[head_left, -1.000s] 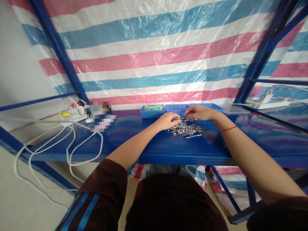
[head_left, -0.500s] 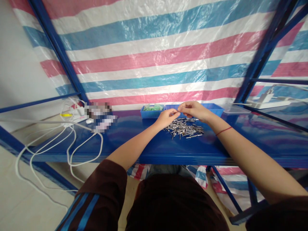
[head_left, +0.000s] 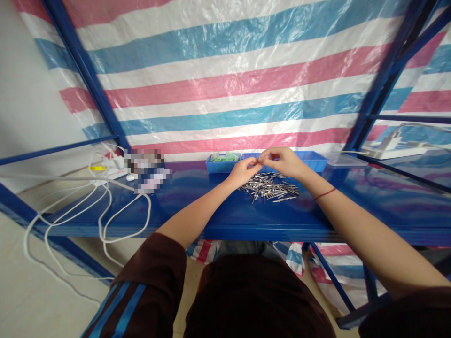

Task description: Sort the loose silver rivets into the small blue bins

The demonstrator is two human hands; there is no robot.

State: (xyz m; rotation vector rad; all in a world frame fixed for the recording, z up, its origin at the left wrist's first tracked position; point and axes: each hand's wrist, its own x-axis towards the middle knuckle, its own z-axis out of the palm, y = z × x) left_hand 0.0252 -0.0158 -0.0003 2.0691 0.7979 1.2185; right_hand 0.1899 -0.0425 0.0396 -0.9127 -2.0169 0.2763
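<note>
My left hand (head_left: pixel 244 172) and my right hand (head_left: pixel 280 160) meet fingertip to fingertip above the blue shelf top. Both are closed in a pinch, and whatever lies between the fingers is too small to make out. Just below them spreads a loose pile of thin, shiny metal pins (head_left: pixel 271 188). Behind my left hand stands a small blue bin (head_left: pixel 220 167) holding green plastic packaging (head_left: pixel 225 157). A longer blue bin (head_left: pixel 315 163) is behind my right hand, which partly covers it.
White cables (head_left: pixel 102 211) loop over the left end of the blue shelf (head_left: pixel 183 230). A blurred-out item (head_left: pixel 150 171) sits there too. To the right are a clear plastic lid or tray (head_left: pixel 347 159) and a white power strip (head_left: pixel 398 149). Blue metal posts frame both sides.
My right hand has shifted slightly left, so its fingertips now overlap those of my left hand more closely. The left hand, pile and bins look the same.
</note>
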